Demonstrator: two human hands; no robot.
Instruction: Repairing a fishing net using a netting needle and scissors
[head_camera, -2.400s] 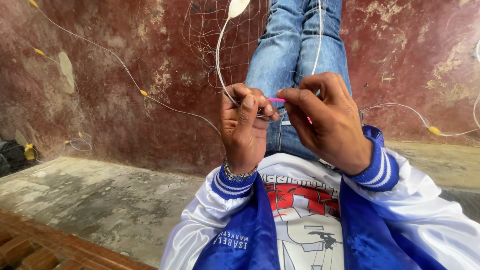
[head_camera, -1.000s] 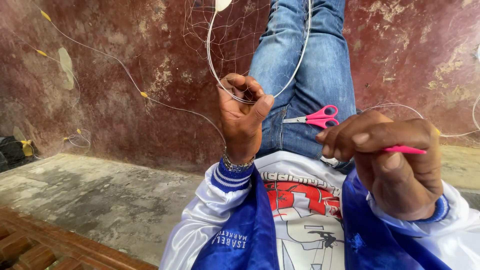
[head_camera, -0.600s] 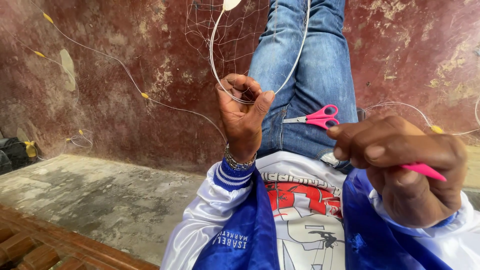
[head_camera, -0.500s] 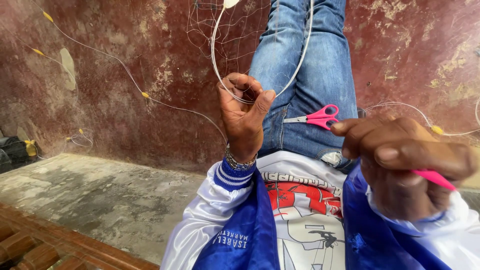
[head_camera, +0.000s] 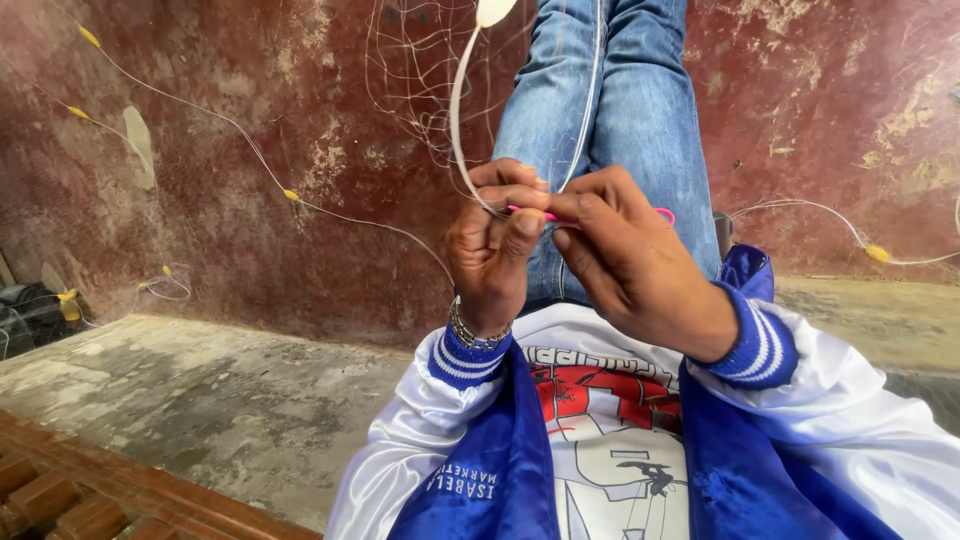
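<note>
- Change vs earlier frames: right hand (head_camera: 640, 265) was off to the right, held up near the camera with a pink tool; it has come back to the left hand (head_camera: 492, 250), and the two now touch over the lap.
- Scissors (head_camera: 663, 214) lay in plain view on the jeans (head_camera: 610, 110) before; now only a bit of pink handle shows past the right knuckles.
- Left hand: fingers (head_camera: 510, 185) closed, pinching the white cord (head_camera: 458, 110) where its loop comes down. Same pinch as in the earlier frames.
- Right hand: fingers together on a thin pink tool (head_camera: 530, 211), its tip poking out between both hands right at the pinch point.
- Cord: smooth, stiff-looking white line, curving up to a pale oval float (head_camera: 494, 10) at the top edge.
- Net (head_camera: 420, 70): very fine, almost clear mesh, hanging left of the jeans in front of the wall.
- Wall (head_camera: 250, 120): dark red, worn, paint flaking in pale patches; thin line with small yellow beads (head_camera: 290, 195) strung across it.
- Floor (head_camera: 180, 400): rough grey concrete, brick edge at the lower left.
- Jacket (head_camera: 470, 440): glossy white and blue, ribbed striped cuffs; metal bracelet (head_camera: 470, 332) on the left wrist.
</note>
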